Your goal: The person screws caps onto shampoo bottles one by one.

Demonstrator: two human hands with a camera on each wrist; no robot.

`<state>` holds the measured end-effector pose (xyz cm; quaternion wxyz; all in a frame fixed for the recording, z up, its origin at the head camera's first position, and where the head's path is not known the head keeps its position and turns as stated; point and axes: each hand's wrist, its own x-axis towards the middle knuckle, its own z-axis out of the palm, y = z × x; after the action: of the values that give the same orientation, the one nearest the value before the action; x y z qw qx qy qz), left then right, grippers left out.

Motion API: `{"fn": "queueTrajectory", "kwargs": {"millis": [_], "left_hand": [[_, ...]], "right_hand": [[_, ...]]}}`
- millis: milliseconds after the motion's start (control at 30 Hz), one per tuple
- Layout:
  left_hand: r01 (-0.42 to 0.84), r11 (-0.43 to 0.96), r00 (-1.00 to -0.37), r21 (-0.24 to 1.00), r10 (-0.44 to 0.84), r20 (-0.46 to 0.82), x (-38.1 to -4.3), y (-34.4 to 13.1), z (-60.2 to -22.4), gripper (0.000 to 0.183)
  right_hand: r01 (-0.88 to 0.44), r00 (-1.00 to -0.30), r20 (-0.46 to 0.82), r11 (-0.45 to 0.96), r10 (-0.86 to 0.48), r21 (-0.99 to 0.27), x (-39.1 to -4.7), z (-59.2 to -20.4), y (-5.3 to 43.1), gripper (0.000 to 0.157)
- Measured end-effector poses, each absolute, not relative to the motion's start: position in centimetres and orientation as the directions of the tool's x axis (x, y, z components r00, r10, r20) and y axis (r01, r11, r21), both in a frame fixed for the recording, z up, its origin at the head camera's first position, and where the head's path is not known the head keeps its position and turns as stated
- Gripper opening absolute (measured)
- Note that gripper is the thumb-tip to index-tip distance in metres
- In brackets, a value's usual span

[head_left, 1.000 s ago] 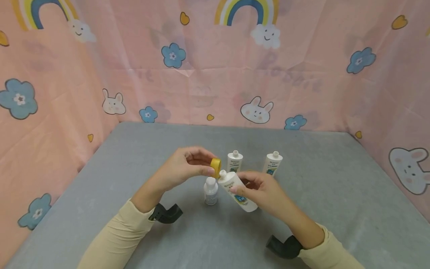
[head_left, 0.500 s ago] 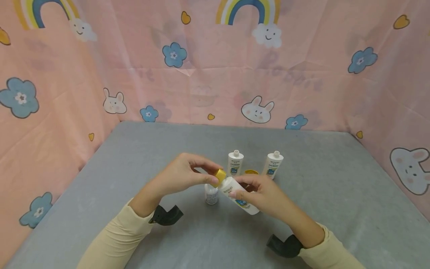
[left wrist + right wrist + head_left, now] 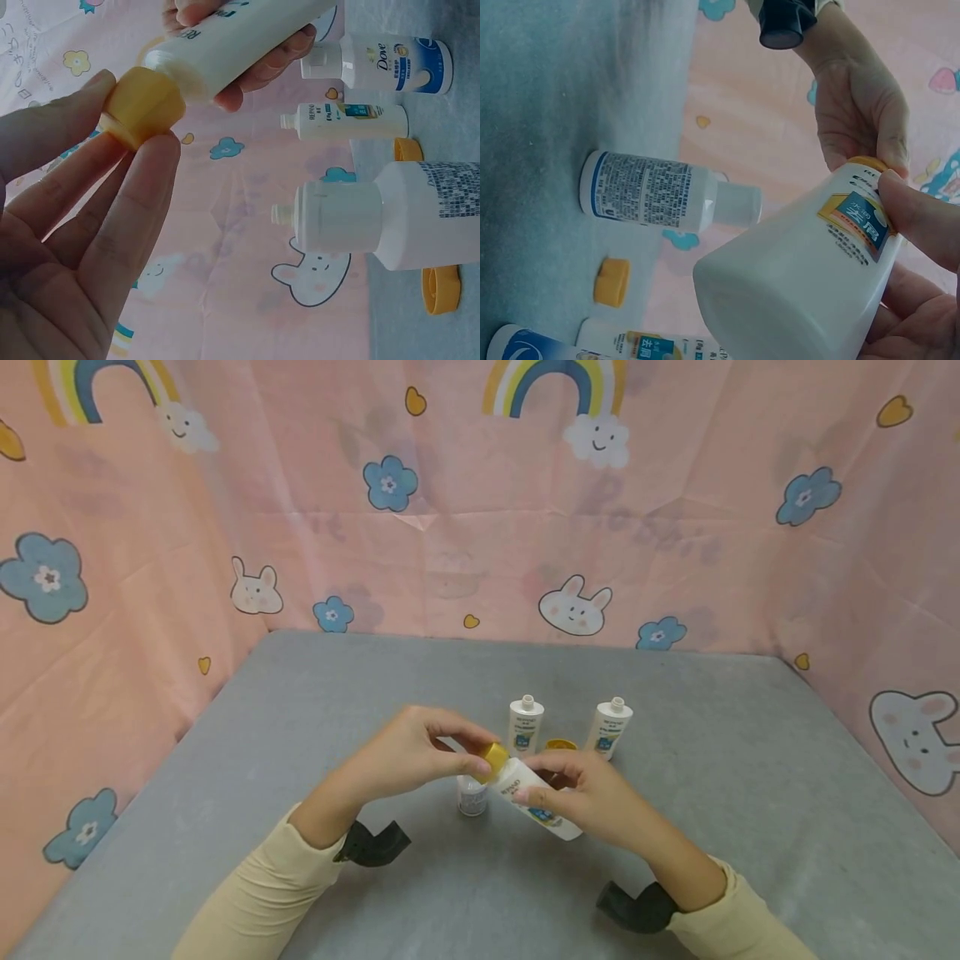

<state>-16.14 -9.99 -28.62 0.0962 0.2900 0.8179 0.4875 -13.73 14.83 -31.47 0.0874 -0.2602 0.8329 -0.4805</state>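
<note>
My left hand (image 3: 420, 750) pinches a yellow cap (image 3: 144, 105) between thumb and fingertips. The cap sits over the neck of a white shampoo bottle (image 3: 536, 800), which tilts up to the left above the table. My right hand (image 3: 583, 792) grips this bottle around its body, thumb on the label side. Below the left hand stands a small white bottle (image 3: 472, 798) with a white cap, its top hidden in the head view. Behind the hands are two upright shampoo bottles, one left (image 3: 527, 727) and one right (image 3: 611, 727), both with bare necks.
Loose yellow caps lie on the grey table, one nearer the Dove bottle (image 3: 409, 150) and another in front (image 3: 441, 291). The Dove bottle (image 3: 397, 64) stands upright with its white cap on. A pink printed cloth (image 3: 450, 527) hangs around the table.
My left hand has moved down and right, bringing the yellow cap from beside the bare neck onto it. My right hand has kept its grip, the bottle shifting slightly downward.
</note>
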Motion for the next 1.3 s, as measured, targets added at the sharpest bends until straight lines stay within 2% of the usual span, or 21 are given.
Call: {"fn": "queueTrajectory", "kwargs": {"millis": [267,600,667,733,833,1033,1167,1300], "left_hand": [[0.384,0.371,-0.811,0.846,0.574,0.116,-16.00,-9.76,-28.70,0.028],[0.494,0.308,-0.722,0.813,0.666,0.187,-16.03,-9.88,-28.66,0.029],[0.500,0.298,-0.714,0.813,0.674,0.192,-15.99,-9.99,-28.53,0.035],[0.500,0.297,-0.723,0.813,0.661,0.203,-15.93,-10.08,-28.36,0.046],[0.485,0.324,-0.772,0.812,0.595,0.223,-15.86,-10.07,-28.21,0.055],[0.447,0.423,-0.839,0.788,0.505,0.205,-15.67,-9.61,-28.37,0.031],[0.431,0.458,-0.841,0.778,0.517,0.162,-15.56,-9.44,-28.48,0.025],[0.423,0.411,-0.817,0.807,0.558,0.145,-15.55,-9.61,-28.44,0.028]], "right_hand": [[-0.363,-0.835,0.115,0.380,-0.539,-0.851,-13.81,-31.68,14.83,0.028],[-0.334,-0.811,0.080,0.345,-0.580,-0.877,-14.05,-31.79,15.15,0.032],[-0.322,-0.811,0.073,0.339,-0.581,-0.884,-14.07,-31.77,15.13,0.032],[-0.310,-0.818,0.064,0.343,-0.572,-0.887,-14.08,-31.70,15.11,0.033],[-0.302,-0.834,0.061,0.361,-0.549,-0.882,-14.07,-31.53,15.07,0.034],[-0.294,-0.850,0.054,0.387,-0.524,-0.874,-14.08,-31.39,15.04,0.033],[-0.292,-0.850,0.051,0.389,-0.524,-0.874,-14.13,-31.53,15.05,0.032],[-0.292,-0.846,0.049,0.384,-0.531,-0.876,-14.16,-31.61,15.09,0.033]]}}
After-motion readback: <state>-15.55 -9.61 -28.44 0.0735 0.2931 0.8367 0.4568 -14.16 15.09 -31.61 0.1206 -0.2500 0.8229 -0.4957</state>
